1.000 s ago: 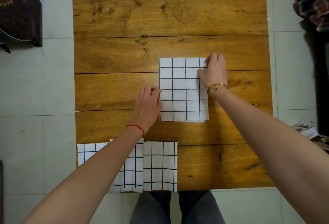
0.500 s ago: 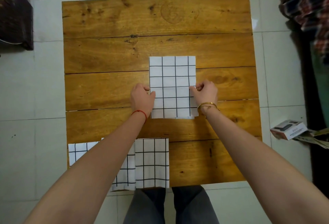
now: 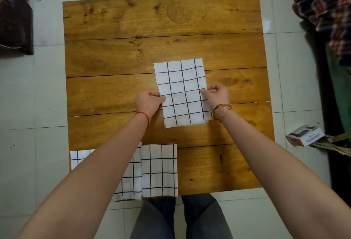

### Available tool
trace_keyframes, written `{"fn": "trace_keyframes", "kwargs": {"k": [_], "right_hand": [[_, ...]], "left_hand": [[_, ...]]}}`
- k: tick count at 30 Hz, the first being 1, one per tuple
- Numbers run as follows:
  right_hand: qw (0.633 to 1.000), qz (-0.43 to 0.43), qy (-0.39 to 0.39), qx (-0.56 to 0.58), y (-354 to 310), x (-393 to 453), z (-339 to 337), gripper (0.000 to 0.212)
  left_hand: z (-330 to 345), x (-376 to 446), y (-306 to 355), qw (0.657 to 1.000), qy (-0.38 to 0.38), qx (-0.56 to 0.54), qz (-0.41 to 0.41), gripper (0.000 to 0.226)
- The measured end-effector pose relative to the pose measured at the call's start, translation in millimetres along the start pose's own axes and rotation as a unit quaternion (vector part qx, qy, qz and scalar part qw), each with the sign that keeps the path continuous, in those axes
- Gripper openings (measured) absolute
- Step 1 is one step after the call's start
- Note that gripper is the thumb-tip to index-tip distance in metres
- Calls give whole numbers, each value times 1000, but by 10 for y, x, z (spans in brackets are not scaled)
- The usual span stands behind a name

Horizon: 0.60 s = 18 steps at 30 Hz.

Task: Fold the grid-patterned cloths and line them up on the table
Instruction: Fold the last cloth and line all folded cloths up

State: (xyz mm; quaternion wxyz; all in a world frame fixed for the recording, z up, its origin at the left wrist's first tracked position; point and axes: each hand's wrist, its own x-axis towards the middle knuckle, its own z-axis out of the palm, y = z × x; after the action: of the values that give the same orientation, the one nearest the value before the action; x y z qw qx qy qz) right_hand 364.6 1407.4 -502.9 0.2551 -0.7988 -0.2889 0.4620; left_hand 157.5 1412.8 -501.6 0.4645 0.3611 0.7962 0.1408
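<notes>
1. Grip: left hand (image 3: 149, 103) and right hand (image 3: 218, 94) each pinch a side edge of the folded cloth (image 3: 181, 92), about mid-length, fingers curled tight on the fabric.
2. Change: a second ago both hands lay flat, smoothing the cloth; half a second ago they closed on its edges. Now the cloth sits slightly skewed, near end swung toward the right wrist.
3. Reading: folding looks finished; likely a carry to the row comes next.
4. Between the two hands, the cloth lies on the table (image 3: 114, 52).
5. Nearer the body than the grip, under the left forearm: lined-up cloths (image 3: 159, 170) at the table edge, side by side.
6. Containers: none on the table.
</notes>
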Motion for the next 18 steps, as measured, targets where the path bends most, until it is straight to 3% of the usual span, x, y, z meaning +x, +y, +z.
{"fn": "trace_keyframes", "kwargs": {"k": [4,9,12,15,18], "right_hand": [[995,13,-1,95,-12,-50,-49,32],[985,-31,11,169,-67,-136,-130,30],[978,-54,21,201,-126,-176,-171,30],[975,-106,4,196,-148,-215,-206,33],[978,-160,-5,135,-169,-267,-258,42]], "left_hand": [[-58,-24,-9,998,-20,-52,-8,16],[-255,-62,-5,989,-82,-126,-16,34],[-358,-86,2,977,-125,-171,-25,29],[-403,-169,49,976,-119,-179,19,28],[-413,-301,126,977,-64,-185,90,30]]}}
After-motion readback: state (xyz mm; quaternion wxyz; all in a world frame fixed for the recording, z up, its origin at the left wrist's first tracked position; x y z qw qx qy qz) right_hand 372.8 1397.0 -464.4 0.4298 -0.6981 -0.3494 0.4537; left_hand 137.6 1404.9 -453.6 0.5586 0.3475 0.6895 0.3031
